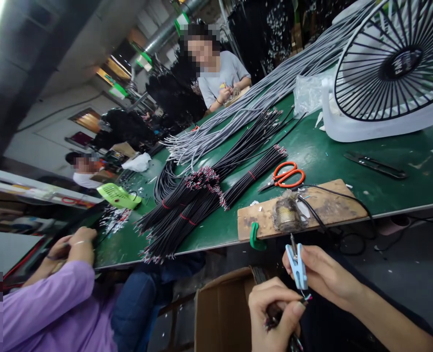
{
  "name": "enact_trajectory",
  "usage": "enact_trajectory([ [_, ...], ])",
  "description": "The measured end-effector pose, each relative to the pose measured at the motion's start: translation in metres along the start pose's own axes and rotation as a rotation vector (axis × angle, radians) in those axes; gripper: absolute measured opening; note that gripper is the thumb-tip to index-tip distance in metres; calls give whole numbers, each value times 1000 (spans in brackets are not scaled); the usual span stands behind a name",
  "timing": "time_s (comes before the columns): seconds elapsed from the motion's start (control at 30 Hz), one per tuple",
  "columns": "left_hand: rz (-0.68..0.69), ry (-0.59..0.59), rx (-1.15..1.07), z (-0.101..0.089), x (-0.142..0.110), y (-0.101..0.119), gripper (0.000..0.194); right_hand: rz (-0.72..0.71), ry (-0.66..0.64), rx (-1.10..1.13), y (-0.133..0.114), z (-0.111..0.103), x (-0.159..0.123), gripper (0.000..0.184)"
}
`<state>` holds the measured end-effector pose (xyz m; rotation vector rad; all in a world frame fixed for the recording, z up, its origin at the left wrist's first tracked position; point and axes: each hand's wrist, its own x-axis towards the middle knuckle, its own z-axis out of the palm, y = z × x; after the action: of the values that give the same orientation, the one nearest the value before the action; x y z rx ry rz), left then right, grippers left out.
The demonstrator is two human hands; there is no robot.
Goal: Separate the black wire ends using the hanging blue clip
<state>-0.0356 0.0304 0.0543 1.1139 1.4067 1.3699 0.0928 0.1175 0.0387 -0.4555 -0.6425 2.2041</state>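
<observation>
My left hand (275, 313) is closed around several thin black cables (295, 342). One cable end, with small coloured wires (307, 297) showing, sticks out past the thumb just below a light blue clothespin (297, 269). My right hand (321, 271) pinches this clothespin between thumb and fingers. Its upper end meets the metal shaft (292, 239) of a small, dirty motor (288, 214). The motor sits on a wooden board (333, 198), which a green clamp (255, 237) grips at the table edge.
Orange-handled scissors (287, 175), black thread snips (376, 165) and a white fan (330, 117) stand on the green table (322, 161). Black cable bundles (187, 210) and grey cables (238, 105) lie leftward. An open cardboard box (219, 313) is below. Co-workers sit left and across.
</observation>
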Motion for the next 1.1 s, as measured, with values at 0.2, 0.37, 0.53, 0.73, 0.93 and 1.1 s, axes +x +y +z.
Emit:
enact_trajectory([
  [0.2,-65,-67,67,-2,4,-12,27,35,-54,74,4,-6,-1,41],
  [0.37,-69,-34,90,-3,-1,-17,31,61,23,146,17,-32,-5,41],
  [0.53,-73,18,102,0,-10,-22,35,18,39,-130,17,-47,-27,40],
  [0.73,-266,207,-25,15,-13,-62,38,-32,96,-710,13,-40,-47,26],
  [0.93,-326,164,-157,20,0,-95,56,-97,230,-879,18,-55,-41,28],
  [1.1,-402,179,-171,13,-17,-97,55,44,9,-641,17,-55,-44,35],
])
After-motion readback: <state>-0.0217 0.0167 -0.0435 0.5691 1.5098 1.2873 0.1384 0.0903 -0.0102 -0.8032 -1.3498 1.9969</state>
